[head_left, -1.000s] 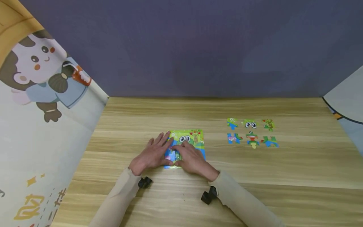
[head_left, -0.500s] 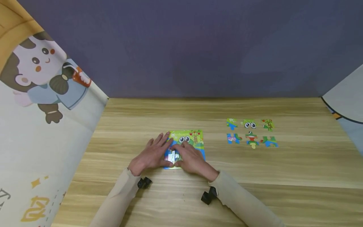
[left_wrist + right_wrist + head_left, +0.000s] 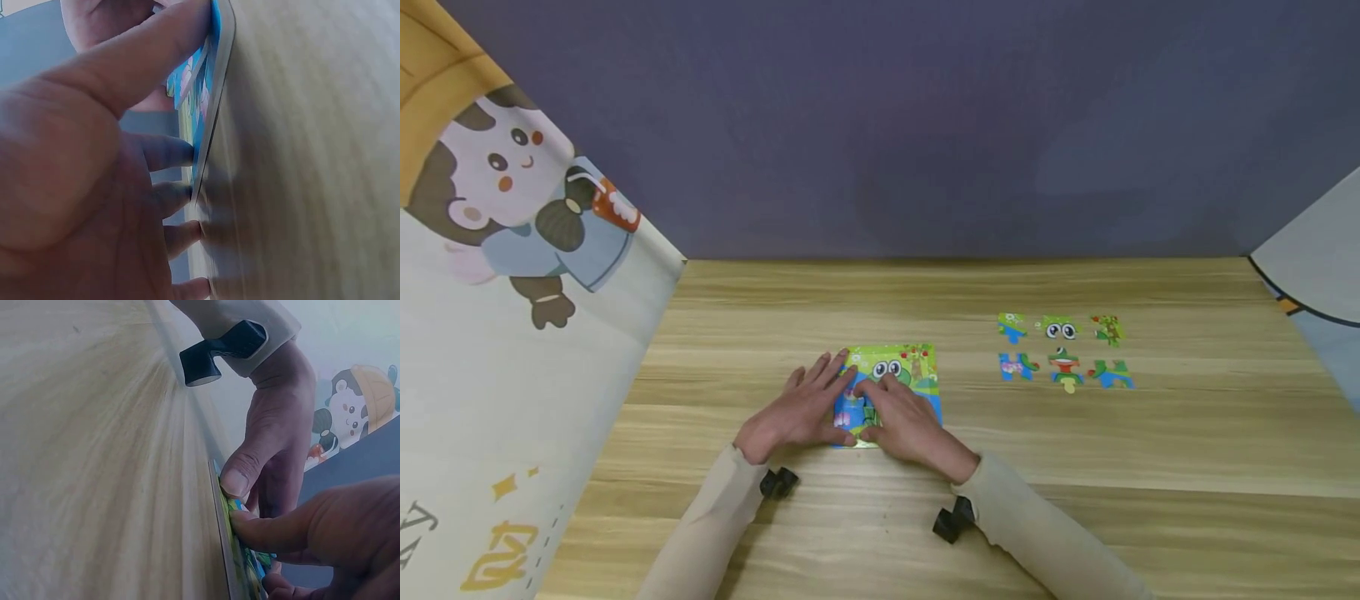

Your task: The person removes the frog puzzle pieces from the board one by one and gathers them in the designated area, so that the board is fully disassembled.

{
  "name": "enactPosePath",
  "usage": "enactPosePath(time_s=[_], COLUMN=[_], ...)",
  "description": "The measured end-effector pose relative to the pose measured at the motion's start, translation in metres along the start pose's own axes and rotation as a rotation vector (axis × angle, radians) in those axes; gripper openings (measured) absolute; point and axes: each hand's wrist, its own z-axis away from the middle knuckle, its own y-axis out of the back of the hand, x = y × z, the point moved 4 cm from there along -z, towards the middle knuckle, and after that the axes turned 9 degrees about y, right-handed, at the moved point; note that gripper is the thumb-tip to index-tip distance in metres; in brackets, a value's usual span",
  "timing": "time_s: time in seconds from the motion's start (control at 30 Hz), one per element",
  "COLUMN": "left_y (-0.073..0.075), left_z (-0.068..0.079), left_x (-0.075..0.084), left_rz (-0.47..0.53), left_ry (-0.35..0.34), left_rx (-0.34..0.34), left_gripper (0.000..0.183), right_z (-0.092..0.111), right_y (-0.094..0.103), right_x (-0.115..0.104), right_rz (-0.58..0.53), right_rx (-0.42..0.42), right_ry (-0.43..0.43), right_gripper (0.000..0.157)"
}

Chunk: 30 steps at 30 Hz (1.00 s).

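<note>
A square frog puzzle board (image 3: 927,364) in green and blue lies on the wooden table under both hands. My left hand (image 3: 793,414) spreads its straight fingers over the left edge, thumb near the bottom. In the left wrist view those fingertips (image 3: 187,232) touch the board's edge and the table. At the lower left, a blue puzzle piece (image 3: 847,417) with a pink flower sits tilted, one side raised off the board. My right hand (image 3: 904,417) pinches it between curled fingers and thumb, and covers the lower middle of the picture.
To the right, several loose puzzle pieces lie in two rows, among them an eyes piece (image 3: 1061,331), a mouth piece (image 3: 1066,371) and a tree piece (image 3: 1107,328). A dark wall (image 3: 962,133) rises behind the table (image 3: 1187,433).
The blue flower piece tilts differently, its bright glare from half a second ago gone. My left thumb has shifted slightly left. The right hand stays almost in place; the loose pieces are unmoved.
</note>
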Motion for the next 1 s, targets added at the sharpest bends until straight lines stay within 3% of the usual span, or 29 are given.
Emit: enactPosePath(time_s=[0.47, 0.8, 1.0], left_y=[0.0, -0.002, -0.001], left_z=[0.004, 0.004, 0.003], left_x=[0.0, -0.001, -0.002], left_rz=[-0.02, -0.009, -0.008], left_ry=[0.003, 0.0, 0.002], left_rx=[0.015, 0.01, 0.014], left_gripper=[0.104, 0.104, 0.104], right_z=[0.004, 0.004, 0.002], right_y=[0.001, 0.006, 0.009], right_x=[-0.002, -0.003, -0.003], right_rz=[0.036, -0.034, -0.091], right_rx=[0.046, 0.087, 0.152], right_ry=[0.026, 0.046, 0.107], right_gripper=[0.046, 0.03, 0.017])
